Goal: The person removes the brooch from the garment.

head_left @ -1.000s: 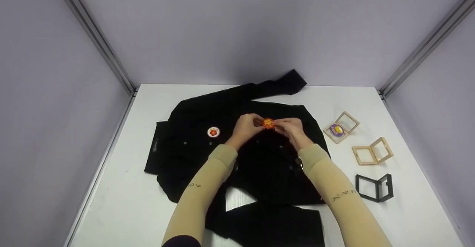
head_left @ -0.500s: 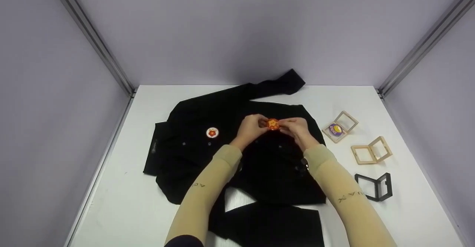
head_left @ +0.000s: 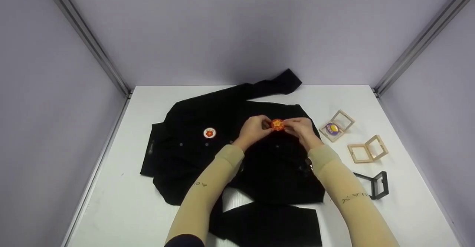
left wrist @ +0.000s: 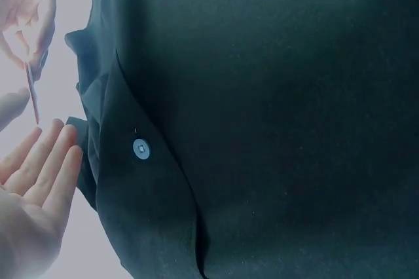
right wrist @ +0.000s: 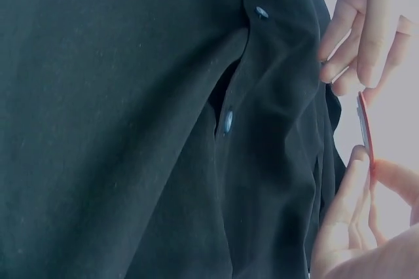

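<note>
A round orange-red pin badge (head_left: 277, 124) with a yellow flower is held above a black buttoned shirt (head_left: 274, 180). My left hand (head_left: 256, 130) pinches its left edge by the fingertips, and my right hand (head_left: 301, 130) pinches its right edge between thumb and fingers. In the right wrist view the badge (right wrist: 365, 125) appears edge-on, between my right hand (right wrist: 363, 240) and the fingertips of my left hand (right wrist: 360, 30). Its back is hard to make out. On the shirt, left of my hands, lies a white badge (head_left: 209, 133) with a red flower.
Along the white table's right side stand three opened small frames: a wooden one (head_left: 339, 124) containing a purple and yellow badge, another wooden frame (head_left: 365, 152), and a black frame (head_left: 380, 185) partly behind my right forearm. Grey walls (head_left: 237, 32) enclose the table.
Both hands have shifted slightly right with the orange-red badge between them, and its face shows more fully now. The whole scene has drifted a little left in the head view.
</note>
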A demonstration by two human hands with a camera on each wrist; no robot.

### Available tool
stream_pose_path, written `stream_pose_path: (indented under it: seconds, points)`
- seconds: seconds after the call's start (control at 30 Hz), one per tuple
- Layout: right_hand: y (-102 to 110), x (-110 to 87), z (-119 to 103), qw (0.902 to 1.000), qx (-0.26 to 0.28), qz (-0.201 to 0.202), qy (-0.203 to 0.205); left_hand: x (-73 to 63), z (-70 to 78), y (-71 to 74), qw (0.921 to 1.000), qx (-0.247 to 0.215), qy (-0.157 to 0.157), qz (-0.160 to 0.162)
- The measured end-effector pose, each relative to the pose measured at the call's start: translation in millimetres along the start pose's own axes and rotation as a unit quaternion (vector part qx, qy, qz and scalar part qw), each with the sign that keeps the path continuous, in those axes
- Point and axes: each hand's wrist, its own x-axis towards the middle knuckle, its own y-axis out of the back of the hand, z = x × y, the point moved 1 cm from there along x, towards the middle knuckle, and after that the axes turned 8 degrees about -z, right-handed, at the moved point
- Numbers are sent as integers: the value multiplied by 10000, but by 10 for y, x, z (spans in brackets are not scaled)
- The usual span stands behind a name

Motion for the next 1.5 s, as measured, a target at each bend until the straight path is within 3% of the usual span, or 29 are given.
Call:
stream_pose_path:
  seconds: [1.07,1.5]
  points:
    - [426,-135,-7,9998,-20,201,16,108,161,-232,9970,615,-174,-438]
    - [568,-192,-35,9997,-2,230,-4,114,231,-326,9968,596,-245,-468]
